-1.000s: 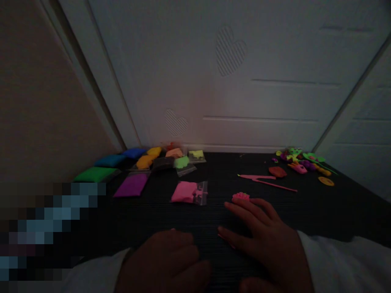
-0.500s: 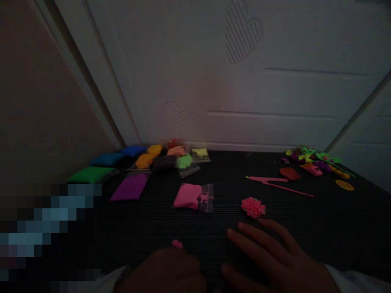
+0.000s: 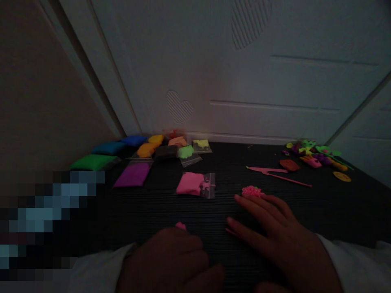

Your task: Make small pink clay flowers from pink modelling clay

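Observation:
My left hand (image 3: 171, 258) is curled into a fist at the bottom centre. A small lump of pink clay (image 3: 181, 226) pokes out at the fist's upper edge; the rest is hidden by the hand. My right hand (image 3: 281, 236) lies palm down with its fingers stretched out over the dark table. A thin strip of pink clay (image 3: 230, 231) shows beside its index finger, partly covered. Just beyond the right fingertips sits a pink clay flower (image 3: 252, 191) with many petals. Ahead of the left hand lies a clear bag of pink clay (image 3: 192, 184).
Bags of clay stand at the back left, among them purple (image 3: 133, 174), green (image 3: 94, 162) and orange (image 3: 146, 150). A pink forked tool (image 3: 265, 170) and a red clay piece (image 3: 289, 165) lie right of centre. Small clay models (image 3: 314, 154) cluster at the back right, before a white panel (image 3: 195, 73).
The view has tilted downward. My right hand has slid forward toward the flower, and the thin pink strip now shows beside its finger. My left fist stays closed.

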A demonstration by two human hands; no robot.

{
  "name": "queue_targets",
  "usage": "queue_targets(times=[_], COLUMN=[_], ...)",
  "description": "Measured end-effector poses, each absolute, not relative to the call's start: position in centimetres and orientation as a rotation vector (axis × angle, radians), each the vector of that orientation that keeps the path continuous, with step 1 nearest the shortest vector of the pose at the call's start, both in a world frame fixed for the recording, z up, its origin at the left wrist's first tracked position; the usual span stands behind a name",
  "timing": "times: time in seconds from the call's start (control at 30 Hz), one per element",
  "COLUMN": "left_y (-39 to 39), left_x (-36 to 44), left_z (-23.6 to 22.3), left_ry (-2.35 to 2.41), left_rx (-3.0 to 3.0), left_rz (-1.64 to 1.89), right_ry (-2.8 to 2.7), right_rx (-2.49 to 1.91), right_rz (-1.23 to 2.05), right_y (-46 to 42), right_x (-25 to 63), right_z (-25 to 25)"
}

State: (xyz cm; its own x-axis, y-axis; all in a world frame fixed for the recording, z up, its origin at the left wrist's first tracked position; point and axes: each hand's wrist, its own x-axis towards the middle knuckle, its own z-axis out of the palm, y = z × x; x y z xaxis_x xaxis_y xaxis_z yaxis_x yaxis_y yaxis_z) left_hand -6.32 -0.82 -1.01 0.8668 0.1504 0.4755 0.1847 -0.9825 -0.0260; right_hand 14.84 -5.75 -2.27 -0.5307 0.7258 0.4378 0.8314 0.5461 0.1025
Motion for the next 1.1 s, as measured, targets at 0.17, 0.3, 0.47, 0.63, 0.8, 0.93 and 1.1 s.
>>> queue_targets(times=[0.17,0.3,0.47,0.63,0.8,0.93,1.1], left_y=[-0.7,-1.0,-1.4,-1.2,-1.0,-1.0,-0.9], left_x=[-6.4,-6.4,-6.4,-6.8,-6.8,-6.8,-6.8], left_z=[-0.6,-1.1,-1.1,-0.5,-0.5,-0.6,-0.4], left_ry=[-0.324,-0.392,-0.441,-0.369,-0.332,-0.365,-0.301], left_rx=[-3.008,-2.997,-2.998,-3.121,-3.113,-3.1,-3.148], left_rz=[-0.701,-0.708,-0.766,-0.56,-0.565,-0.595,-0.56], right_ry=[-2.448,-2.341,-2.269,-2.323,-2.316,-2.323,-2.32], right_rx=[-1.37,-1.422,-1.476,-1.442,-1.427,-1.419,-1.447], right_rz=[-0.173,-0.147,-0.057,-0.062,-0.032,0.015,0.042], right_y=[-6.0,-5.7,-5.0,-4.6,-5.1,-5.8,-6.3], right_x=[15.5,15.7,15.3,15.1,14.9,14.4,14.4], right_z=[-1.8,-1.3,-1.1,-0.7,-0.5,-0.4,0.0])
